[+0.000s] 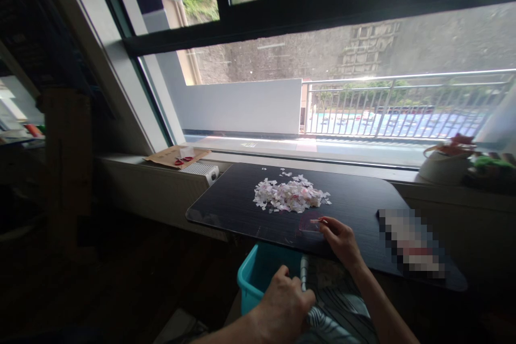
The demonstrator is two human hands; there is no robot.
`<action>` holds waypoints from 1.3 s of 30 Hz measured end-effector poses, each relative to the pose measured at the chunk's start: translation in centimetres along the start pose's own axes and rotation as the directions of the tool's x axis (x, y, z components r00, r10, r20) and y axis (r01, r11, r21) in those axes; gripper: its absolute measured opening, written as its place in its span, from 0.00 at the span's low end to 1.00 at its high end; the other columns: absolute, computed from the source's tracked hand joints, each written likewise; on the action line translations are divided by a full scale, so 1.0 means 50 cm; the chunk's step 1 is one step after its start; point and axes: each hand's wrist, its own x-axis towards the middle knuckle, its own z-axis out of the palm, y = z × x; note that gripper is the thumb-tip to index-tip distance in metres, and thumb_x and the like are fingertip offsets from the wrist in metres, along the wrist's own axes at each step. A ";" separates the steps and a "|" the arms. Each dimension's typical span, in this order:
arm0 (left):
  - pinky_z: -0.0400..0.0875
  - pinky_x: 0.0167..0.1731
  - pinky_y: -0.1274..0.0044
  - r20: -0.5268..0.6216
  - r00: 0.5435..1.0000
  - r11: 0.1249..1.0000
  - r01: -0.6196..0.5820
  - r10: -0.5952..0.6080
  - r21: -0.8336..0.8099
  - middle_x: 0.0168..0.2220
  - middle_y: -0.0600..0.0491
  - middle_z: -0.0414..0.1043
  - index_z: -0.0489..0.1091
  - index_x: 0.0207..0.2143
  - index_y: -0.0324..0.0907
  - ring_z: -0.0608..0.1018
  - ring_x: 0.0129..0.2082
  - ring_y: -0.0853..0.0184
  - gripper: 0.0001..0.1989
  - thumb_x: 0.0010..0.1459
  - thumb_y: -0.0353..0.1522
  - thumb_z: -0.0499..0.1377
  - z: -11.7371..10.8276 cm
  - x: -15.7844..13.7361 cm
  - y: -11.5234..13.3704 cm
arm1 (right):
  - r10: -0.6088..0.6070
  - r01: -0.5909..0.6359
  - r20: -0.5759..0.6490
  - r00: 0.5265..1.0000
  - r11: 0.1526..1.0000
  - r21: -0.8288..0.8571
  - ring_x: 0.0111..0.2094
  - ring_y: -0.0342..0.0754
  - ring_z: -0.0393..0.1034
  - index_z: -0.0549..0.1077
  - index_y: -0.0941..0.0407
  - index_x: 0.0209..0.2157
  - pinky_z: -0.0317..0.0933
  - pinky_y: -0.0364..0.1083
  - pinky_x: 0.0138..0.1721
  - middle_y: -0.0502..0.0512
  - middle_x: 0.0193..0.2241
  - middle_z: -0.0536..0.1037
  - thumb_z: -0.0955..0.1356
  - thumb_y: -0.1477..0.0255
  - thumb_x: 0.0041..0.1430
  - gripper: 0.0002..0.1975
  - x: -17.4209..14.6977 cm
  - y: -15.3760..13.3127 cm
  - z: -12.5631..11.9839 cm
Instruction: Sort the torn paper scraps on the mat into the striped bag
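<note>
My right hand [341,239] is over the near part of the dark table. Its thumb and fingers pinch a small clear plastic piece with pinkish marks [309,226]; whether it is a bag or a sheet I cannot tell. Just beyond it lies a loose heap of small pale paper scraps [288,194], some tinted pink. My left hand [282,301] is closed, low in front of me, beside a teal bin [250,279] and against striped cloth [334,301]. What its fingers grip is hidden. The bin stands below the table's near edge.
The dark table [229,199] reaches to the window sill. A blurred-out flat object [411,244] lies at its right. Red-handled scissors [183,160] rest on a brown paper envelope [165,156] at the left. A pale container [443,166] stands on the right of the sill.
</note>
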 end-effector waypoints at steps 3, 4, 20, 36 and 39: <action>0.65 0.45 0.65 0.011 1.000 1.000 0.008 -0.008 0.008 0.34 0.47 0.75 0.69 0.35 0.41 0.77 0.33 0.62 0.12 0.51 0.39 0.61 -0.004 0.000 0.001 | -0.018 0.014 0.084 0.996 0.999 0.046 0.29 0.52 0.76 0.79 0.57 0.32 0.69 0.46 0.32 0.56 0.28 0.82 0.69 0.65 0.48 0.13 -0.003 -0.005 0.001; 0.65 0.45 0.65 0.015 1.000 1.000 0.010 -0.010 0.011 0.34 0.47 0.75 0.69 0.35 0.41 0.77 0.33 0.62 0.12 0.51 0.39 0.61 -0.005 0.000 0.002 | -0.020 0.015 0.099 0.995 0.998 0.058 0.29 0.52 0.76 0.79 0.57 0.32 0.69 0.46 0.31 0.56 0.28 0.82 0.69 0.64 0.48 0.13 -0.004 -0.007 0.002; 0.64 0.46 0.65 -0.005 1.000 1.000 0.021 -0.021 0.007 0.34 0.46 0.76 0.69 0.35 0.41 0.77 0.33 0.61 0.12 0.51 0.39 0.61 -0.001 0.004 0.005 | -0.008 0.001 0.126 0.992 0.999 0.054 0.29 0.51 0.75 0.79 0.59 0.32 0.67 0.45 0.30 0.57 0.28 0.81 0.68 0.64 0.48 0.14 -0.006 -0.016 -0.001; 0.64 0.44 0.65 -0.012 1.000 1.000 -0.002 0.002 0.018 0.33 0.47 0.75 0.69 0.35 0.41 0.77 0.32 0.61 0.12 0.51 0.40 0.60 0.001 0.012 0.010 | 0.005 -0.014 0.147 0.989 0.998 0.061 0.28 0.50 0.75 0.78 0.59 0.32 0.66 0.44 0.28 0.56 0.27 0.81 0.67 0.65 0.49 0.13 -0.005 -0.016 0.002; 0.64 0.43 0.66 -0.021 1.000 1.000 0.011 -0.011 0.002 0.33 0.47 0.75 0.69 0.35 0.41 0.76 0.32 0.62 0.12 0.53 0.40 0.59 0.003 0.006 0.000 | 0.006 -0.017 0.157 0.988 0.997 0.069 0.31 0.52 0.76 0.78 0.59 0.35 0.68 0.45 0.32 0.57 0.30 0.82 0.68 0.63 0.49 0.16 0.000 -0.001 0.003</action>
